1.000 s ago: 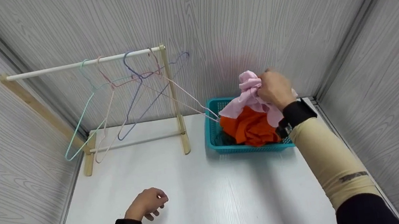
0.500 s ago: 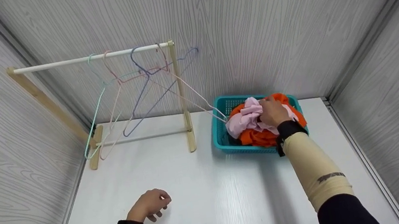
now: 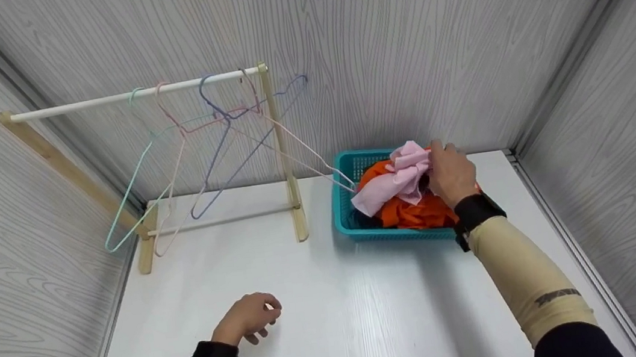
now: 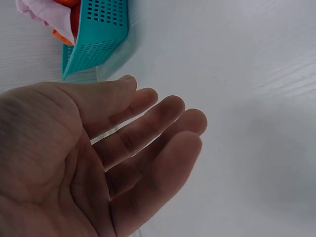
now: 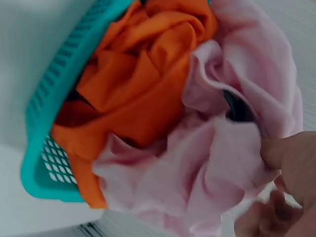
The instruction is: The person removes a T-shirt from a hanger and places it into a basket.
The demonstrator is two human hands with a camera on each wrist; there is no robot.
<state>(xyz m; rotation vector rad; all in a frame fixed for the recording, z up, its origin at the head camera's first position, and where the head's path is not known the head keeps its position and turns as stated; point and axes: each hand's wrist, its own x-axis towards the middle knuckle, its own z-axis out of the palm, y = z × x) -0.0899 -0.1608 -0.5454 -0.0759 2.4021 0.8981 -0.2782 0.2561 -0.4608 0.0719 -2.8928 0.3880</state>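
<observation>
My right hand (image 3: 452, 173) is over the right part of the teal basket (image 3: 341, 212). It pinches a crumpled pink cloth (image 3: 388, 185) by its right side; in the right wrist view the fingertips meet the pink cloth (image 5: 207, 168) at its edge. Beneath it lies a bunched orange cloth (image 3: 419, 213), also inside the basket. Something dark shows in a fold of the pink cloth, too little of it to name. My left hand (image 3: 250, 317) hovers over the white table at the front left, fingers loosely curved, holding nothing.
A rack with a white rail (image 3: 73, 108) and wooden legs stands at the back left. Several thin hangers hang on it, among them a blue hanger (image 3: 217, 154) and a green hanger (image 3: 128, 192). A pink hanger (image 3: 304, 141) reaches over the basket's left rim. Grey walls enclose the table (image 3: 335, 322).
The right hand lowered the pink cloth from above the basket onto the orange one, then shifted slightly right and up with the cloth still held. The left hand stayed nearly still.
</observation>
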